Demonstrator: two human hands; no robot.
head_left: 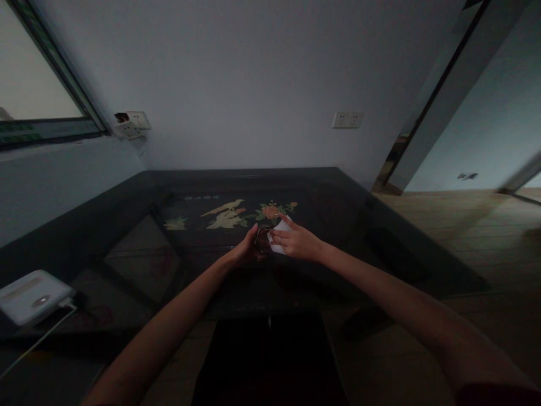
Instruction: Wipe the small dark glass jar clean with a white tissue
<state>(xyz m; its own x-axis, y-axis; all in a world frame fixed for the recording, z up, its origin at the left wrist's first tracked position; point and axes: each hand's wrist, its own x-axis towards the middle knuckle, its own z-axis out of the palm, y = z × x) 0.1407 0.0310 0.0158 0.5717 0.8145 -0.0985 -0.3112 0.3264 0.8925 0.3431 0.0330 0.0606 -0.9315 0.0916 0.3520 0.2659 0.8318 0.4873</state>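
Over the middle of the dark table, my left hand is closed on a pair of eyeglasses with a thin dark rim. Dim light blurs their finer detail. A white tissue is in the fingers of my right hand, close against the right side of the glasses. From this angle I cannot tell whether the tissue touches the lens. Both hands are nearly together, and the fingertips of the left one are partly hidden.
The glossy dark table bears a bird-and-flower picture and stands against a wall. At the left lies a white box-shaped device with a cable. Wall sockets are above the table. A dark seat is below me.
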